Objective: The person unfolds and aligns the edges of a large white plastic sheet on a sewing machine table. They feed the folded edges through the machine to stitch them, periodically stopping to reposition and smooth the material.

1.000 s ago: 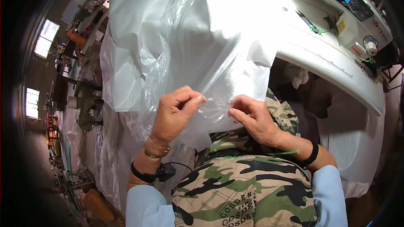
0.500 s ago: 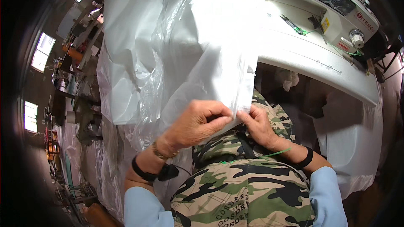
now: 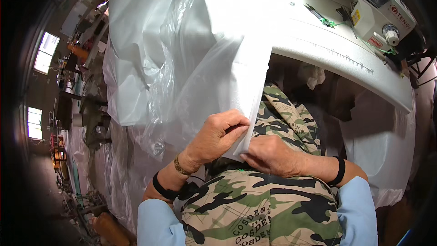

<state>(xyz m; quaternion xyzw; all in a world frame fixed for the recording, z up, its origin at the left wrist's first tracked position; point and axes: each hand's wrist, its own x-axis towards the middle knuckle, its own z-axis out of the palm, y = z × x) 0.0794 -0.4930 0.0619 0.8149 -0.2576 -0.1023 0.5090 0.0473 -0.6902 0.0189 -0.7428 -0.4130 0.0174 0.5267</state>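
A thin white plastic-like sheet [image 3: 200,73] hangs from the sewing machine table down to my lap, its right edge folded into a narrow strip. My left hand [image 3: 218,136] pinches that folded edge between thumb and forefinger. Just below and to the right, my right hand [image 3: 273,156] is closed on the lower corner of the same edge, its fingers curled and partly hidden. Bright lamp light washes out the upper part of the sheet, beside the sewing machine [image 3: 373,18].
Small black-handled thread snips [image 3: 318,14] with green thread lie on the machine bed. The white table edge [image 3: 337,57] curves along my right, with a dark opening beneath it. Clear crumpled plastic film [image 3: 157,109] hangs on the left. My camouflage apron [image 3: 259,200] covers my lap.
My right hand has moved down along the folded edge, nearer my body, and turned inward. The strip now leans more to the left, and the view has shifted slightly.
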